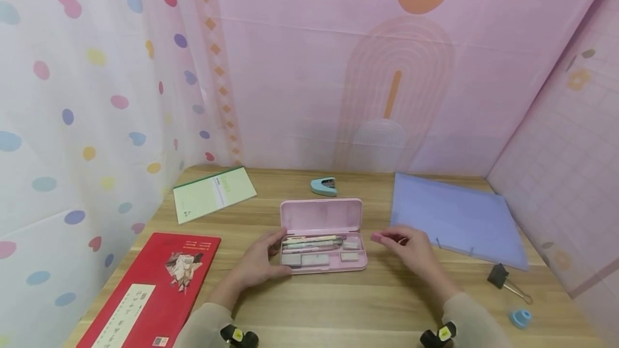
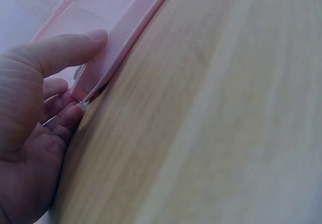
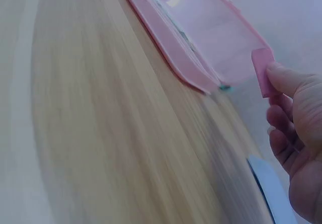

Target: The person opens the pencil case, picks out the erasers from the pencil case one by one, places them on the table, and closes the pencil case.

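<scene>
An open pink pencil case point(image 1: 323, 270) lies on the table with its lid point(image 1: 321, 215) raised at the back. Inside are several pens point(image 1: 311, 243) and pale blocks point(image 1: 315, 260). At its left end, my left hand point(image 1: 256, 262) grips the case, thumb point(image 2: 75, 50) along the front wall and fingertips point(image 2: 70, 116) around the corner. My right hand point(image 1: 411, 248), just right of the case, pinches a small pink block point(image 3: 262, 72) like an eraser between thumb and fingers, raised above the table.
A light blue stapler point(image 1: 323, 187) sits behind the case. Green notebook point(image 1: 215, 195) and red book point(image 1: 155, 289) lie to the left. On the right are a blue-purple folder point(image 1: 454, 219), a black binder clip point(image 1: 498, 276) and a small blue cone-shaped piece point(image 1: 520, 318).
</scene>
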`<state>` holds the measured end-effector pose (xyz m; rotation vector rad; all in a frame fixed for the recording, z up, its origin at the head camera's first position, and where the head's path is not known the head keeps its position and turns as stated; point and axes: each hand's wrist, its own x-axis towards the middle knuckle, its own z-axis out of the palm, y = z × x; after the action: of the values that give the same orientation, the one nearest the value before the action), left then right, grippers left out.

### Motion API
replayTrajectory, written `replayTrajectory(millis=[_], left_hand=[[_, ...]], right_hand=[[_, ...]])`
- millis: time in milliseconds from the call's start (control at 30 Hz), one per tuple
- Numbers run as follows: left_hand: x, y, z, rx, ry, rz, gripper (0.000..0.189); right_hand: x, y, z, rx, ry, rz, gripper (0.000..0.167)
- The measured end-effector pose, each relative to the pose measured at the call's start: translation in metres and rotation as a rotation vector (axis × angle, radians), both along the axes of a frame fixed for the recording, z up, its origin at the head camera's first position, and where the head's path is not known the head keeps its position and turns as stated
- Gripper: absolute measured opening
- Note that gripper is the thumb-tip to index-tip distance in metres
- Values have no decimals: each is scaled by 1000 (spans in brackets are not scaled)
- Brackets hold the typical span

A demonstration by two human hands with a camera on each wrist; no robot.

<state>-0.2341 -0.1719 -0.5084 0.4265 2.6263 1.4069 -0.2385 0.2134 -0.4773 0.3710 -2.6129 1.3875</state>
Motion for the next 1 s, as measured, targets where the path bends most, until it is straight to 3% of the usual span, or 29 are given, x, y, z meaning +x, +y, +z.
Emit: replayTrajectory(millis=[333, 500, 767, 1000], left_hand=[[1, -1, 1, -21, -5, 23, 102], [2, -2, 2, -33, -2, 24, 101], [4, -1, 6, -16, 3, 17, 100], [3, 1, 6, -28, 3, 14, 99]], right_hand=[[7, 33, -12, -22, -55, 15, 18], [6, 39, -19, 42, -111, 46, 17], [7, 40, -21, 195, -72, 26, 17], [7, 40, -25, 230, -84, -1, 18]])
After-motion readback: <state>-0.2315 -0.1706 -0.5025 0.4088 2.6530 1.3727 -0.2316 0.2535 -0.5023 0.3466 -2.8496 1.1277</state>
